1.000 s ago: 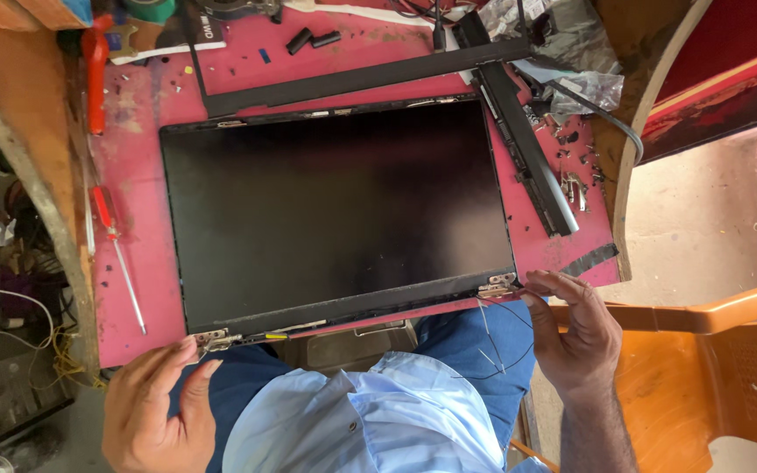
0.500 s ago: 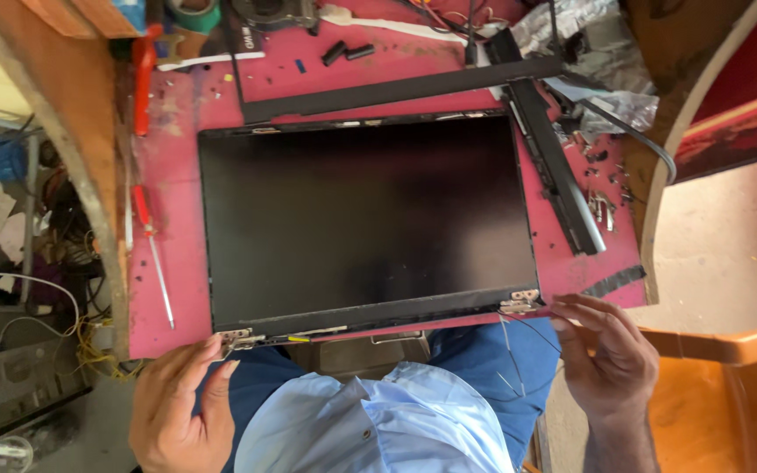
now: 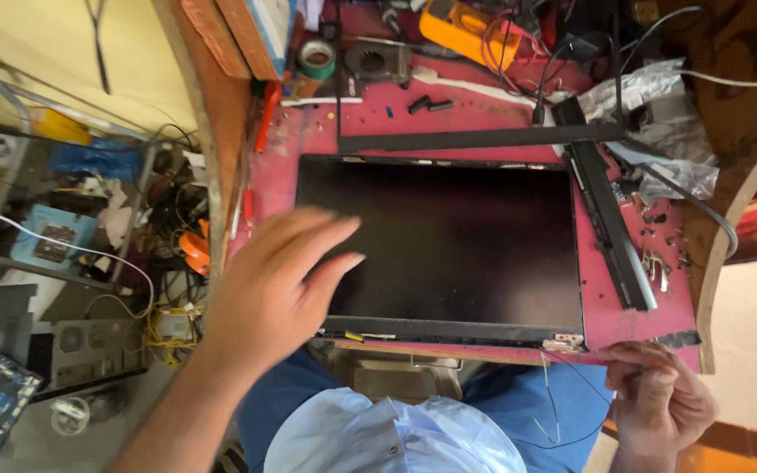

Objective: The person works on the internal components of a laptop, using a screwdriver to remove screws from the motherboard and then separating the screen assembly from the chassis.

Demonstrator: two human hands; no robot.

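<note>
- we see the laptop screen panel (image 3: 449, 241) lying flat and dark on the red surface (image 3: 633, 324), its near edge towards us, with the metal hinge (image 3: 564, 342) at the near right corner.
- our left hand (image 3: 278, 285) is spread open, fingers loose, hovering over the near left part of the panel; it grasps nothing, and we cannot tell whether the fingertips touch the glass.
- our right hand (image 3: 659, 398) is curled at the near right edge of the surface, just beside the hinge, and seems to pinch the thin black wire (image 3: 562, 394) that runs down from that corner; the hold itself is too small to be sure of.
- as we judge it, the flat left palm should press gently on the panel's frame edge and not on the middle of the glass, so that the panel stays put and does not crack.
- the right hand should draw the wire along its own line, slowly, without jerking at the hinge.
- loose black trim strips (image 3: 611, 223) lie along the far and right sides of the panel, with small screws (image 3: 654, 263) scattered by them; we would keep sleeve and wire clear of these.
- a roll of green tape (image 3: 316, 60) and a yellow meter (image 3: 453, 26) stand well apart at the far end.
</note>
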